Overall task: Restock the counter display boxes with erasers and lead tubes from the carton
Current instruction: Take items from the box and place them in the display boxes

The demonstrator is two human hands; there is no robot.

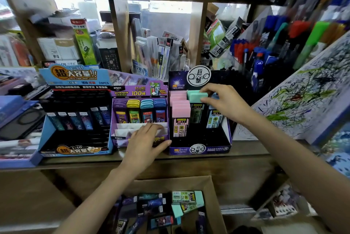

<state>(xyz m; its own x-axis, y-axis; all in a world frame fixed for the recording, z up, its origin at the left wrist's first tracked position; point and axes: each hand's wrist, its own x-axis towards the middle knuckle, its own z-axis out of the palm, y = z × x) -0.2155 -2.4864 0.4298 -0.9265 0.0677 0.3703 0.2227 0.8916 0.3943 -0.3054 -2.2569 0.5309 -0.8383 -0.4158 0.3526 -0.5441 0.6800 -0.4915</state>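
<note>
While the dark purple cardboard display box [200, 149] at 3 o'clock of the counter row has pink-capped lead tubes [180, 108] filling its left column, the mid and rt columns look part full, and the lighter purple middle box [139, 93] shows bare white tiers up front. I'd judge the job roughly midway, w/ loose tubes [186, 196] left in the brown carton [214, 195] at 6 o'clock. Right hand [225, 105] pinches the mint-capped black lead tube [197, 97] by its cap, fingers on top and thumb under, the tube standing in the mid column at 9 o'clock of the palm. Left hand [145, 142], fingers loosely spread, rests on the middle box's front lip.
</note>
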